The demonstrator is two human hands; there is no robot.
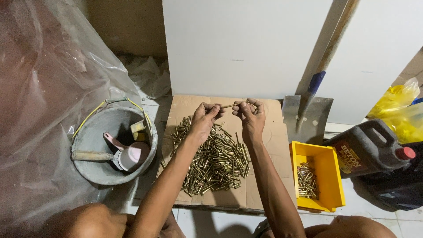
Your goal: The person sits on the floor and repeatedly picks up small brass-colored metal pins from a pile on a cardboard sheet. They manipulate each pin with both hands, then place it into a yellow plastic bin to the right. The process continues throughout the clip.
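Note:
My left hand (206, 115) and my right hand (249, 113) are raised together over a heap of small brass-coloured metal pieces (216, 161). Between their fingertips they pinch one thin brass-coloured piece (229, 105), each hand on one end. The heap lies spread on a flat sheet of cardboard (269, 128) on the floor. Both forearms reach forward from my bare knees at the bottom edge.
A yellow plastic bin (328, 169) with several brass pieces stands right of the cardboard. A grey bucket (94, 172) with a pink scoop sits at left beside clear plastic sheeting. A shovel (308, 110) leans on the white wall; a dark jerrycan (372, 147) and yellow bags are at right.

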